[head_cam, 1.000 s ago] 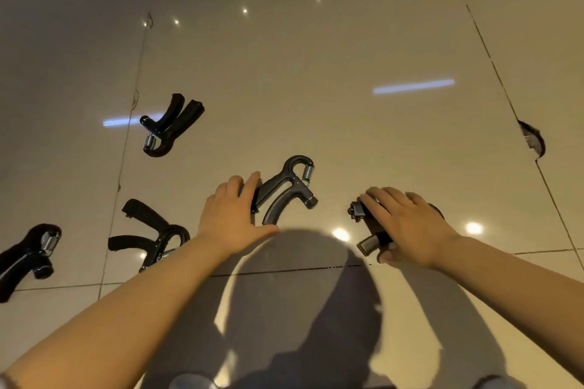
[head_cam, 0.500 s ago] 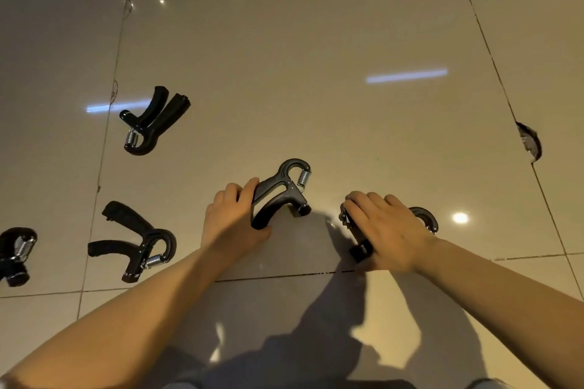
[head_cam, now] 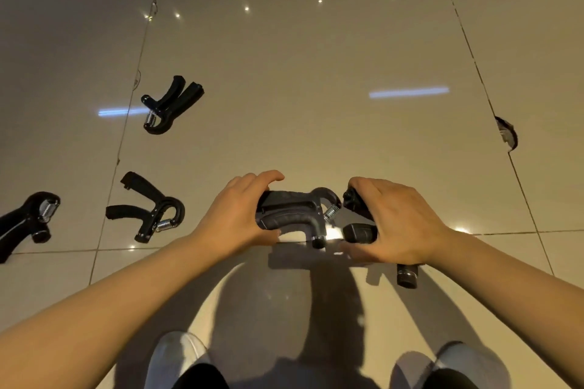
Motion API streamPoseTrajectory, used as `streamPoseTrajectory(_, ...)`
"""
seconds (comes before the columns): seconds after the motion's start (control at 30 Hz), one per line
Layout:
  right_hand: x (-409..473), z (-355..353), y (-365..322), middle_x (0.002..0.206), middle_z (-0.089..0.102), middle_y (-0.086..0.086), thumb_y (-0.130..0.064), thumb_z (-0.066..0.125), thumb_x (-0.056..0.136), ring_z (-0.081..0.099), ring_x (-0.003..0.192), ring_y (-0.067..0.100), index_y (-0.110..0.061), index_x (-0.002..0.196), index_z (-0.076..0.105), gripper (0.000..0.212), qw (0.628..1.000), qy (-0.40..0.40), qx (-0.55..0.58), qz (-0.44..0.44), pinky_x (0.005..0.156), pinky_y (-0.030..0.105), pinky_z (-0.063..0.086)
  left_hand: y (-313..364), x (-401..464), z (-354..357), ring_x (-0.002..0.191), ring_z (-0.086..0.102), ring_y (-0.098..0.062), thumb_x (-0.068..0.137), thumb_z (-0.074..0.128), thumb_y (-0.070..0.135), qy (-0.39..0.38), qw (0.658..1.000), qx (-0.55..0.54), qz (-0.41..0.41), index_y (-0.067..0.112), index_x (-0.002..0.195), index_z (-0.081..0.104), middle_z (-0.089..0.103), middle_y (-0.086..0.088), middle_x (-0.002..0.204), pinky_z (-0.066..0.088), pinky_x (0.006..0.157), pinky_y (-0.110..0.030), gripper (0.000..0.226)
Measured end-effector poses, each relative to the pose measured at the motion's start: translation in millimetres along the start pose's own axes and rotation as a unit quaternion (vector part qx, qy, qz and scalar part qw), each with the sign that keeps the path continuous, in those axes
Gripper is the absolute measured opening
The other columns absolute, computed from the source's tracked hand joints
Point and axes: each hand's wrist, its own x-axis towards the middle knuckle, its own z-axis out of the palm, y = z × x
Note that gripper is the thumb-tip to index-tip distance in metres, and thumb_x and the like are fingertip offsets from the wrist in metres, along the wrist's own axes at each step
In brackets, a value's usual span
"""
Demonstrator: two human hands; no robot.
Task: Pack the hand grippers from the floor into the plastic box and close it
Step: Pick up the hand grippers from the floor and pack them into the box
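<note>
Both hand grippers have come up off the floor (head_cam: 316, 73) since a moment ago: the left hand (head_cam: 235, 218) grips one (head_cam: 294, 211) by its handles, the right hand (head_cam: 396, 224) holds another (head_cam: 360, 232). Three more (head_cam: 172, 104) wait at left; no box is visible.

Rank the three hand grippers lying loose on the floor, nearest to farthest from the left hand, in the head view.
From the left hand:
1. Open-handled gripper, just left of it.
2. Upper gripper, farther up and left.
3. Edge gripper, at the far left edge, partly cut off.
</note>
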Motion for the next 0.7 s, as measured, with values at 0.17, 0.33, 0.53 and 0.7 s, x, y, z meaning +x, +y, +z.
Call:
streamPoseTrajectory(0.17, -40, -3, -15, 0.072, 0.046, -0.015, -0.073, 0.054, 0.056, 0.046, 0.063, 0.008, -0.023, 0.092, 0.046, 0.062, 0.999, 0.012, 0.021, -0.024, 0.052, 0.016, 0.032, 33, -56, 7, 0.094, 0.058, -0.014, 0.054, 0.075, 0.036, 0.022, 0.993, -0.108, -0.03, 0.043, 0.118, 0.036, 0.06, 0.008, 0.097, 0.051, 0.086, -0.039, 0.075)
streamPoseTrajectory(0.33, -70, -8, -32, 0.077, 0.051, -0.007, -0.082, 0.052, 0.051, 0.049, 0.063, 0.013, -0.016, 0.104, 0.047, 0.085, 0.996, 0.019, -0.028, -0.08, 0.052, 0.024, 0.041, 59, -108, 25, 0.093, 0.056, -0.015, 0.06, 0.074, 0.036, 0.052, 0.993, -0.103, -0.016, 0.038, 0.112, 0.039, 0.061, 0.006, 0.098, 0.051, 0.081, -0.038, 0.063)
streamPoseTrajectory(0.53, -118, -19, -52, 0.084, 0.059, 0.003, -0.084, 0.049, 0.055, 0.051, 0.066, 0.019, -0.008, 0.115, 0.047, 0.096, 0.981, 0.054, -0.09, -0.161, 0.054, 0.032, 0.047, 94, -166, 45, 0.091, 0.054, -0.017, 0.061, 0.08, 0.024, 0.109, 0.991, -0.076, -0.028, 0.024, 0.11, 0.047, 0.06, 0.003, 0.098, 0.047, 0.08, -0.037, 0.059)
streamPoseTrajectory(0.7, -183, -61, -80, 0.096, 0.06, 0.005, -0.078, 0.061, 0.056, 0.05, 0.076, 0.018, -0.01, 0.119, 0.044, 0.094, 0.973, 0.126, -0.092, -0.17, 0.063, 0.03, 0.047, 153, -232, 22, 0.097, 0.046, -0.014, 0.065, 0.078, 0.028, 0.146, 0.989, 0.02, -0.018, 0.027, 0.116, 0.044, 0.054, 0.006, 0.105, 0.041, 0.079, -0.028, 0.062)
